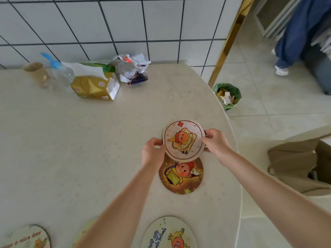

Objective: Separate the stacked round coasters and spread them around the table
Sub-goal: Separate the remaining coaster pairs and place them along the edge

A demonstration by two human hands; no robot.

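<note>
Four coasters lie spread on table [89, 140]; left hand [153, 152] and right hand [215, 141] pinch remaining stack [183, 140] by its edges, count unclear.

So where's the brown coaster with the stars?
The brown coaster lies flat on the table, near its right edge, just below the pale coaster held in both hands.

bare table [89, 140] left of hands
</note>
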